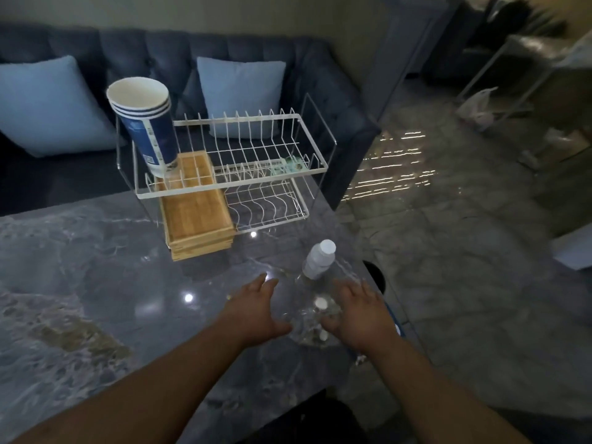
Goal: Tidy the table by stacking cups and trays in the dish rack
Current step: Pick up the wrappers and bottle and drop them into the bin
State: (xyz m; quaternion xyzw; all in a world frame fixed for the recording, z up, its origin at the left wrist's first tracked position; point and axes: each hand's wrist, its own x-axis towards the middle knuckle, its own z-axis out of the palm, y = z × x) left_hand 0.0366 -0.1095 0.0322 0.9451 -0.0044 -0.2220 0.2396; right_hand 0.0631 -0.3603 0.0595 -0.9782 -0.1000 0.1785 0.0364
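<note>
A white two-tier wire dish rack stands at the far side of the table. A stack of blue-and-white paper cups leans on the left end of its upper tier. Wooden trays lie stacked on the lower tier, sticking out toward me. My left hand and my right hand hover low over the table with fingers spread, holding nothing. Between them stands a clear plastic bottle with a white cap.
The grey marble table ends just right of my right hand. A dark sofa with light blue cushions sits behind the rack. To the right is tiled floor with furniture legs and a white bag.
</note>
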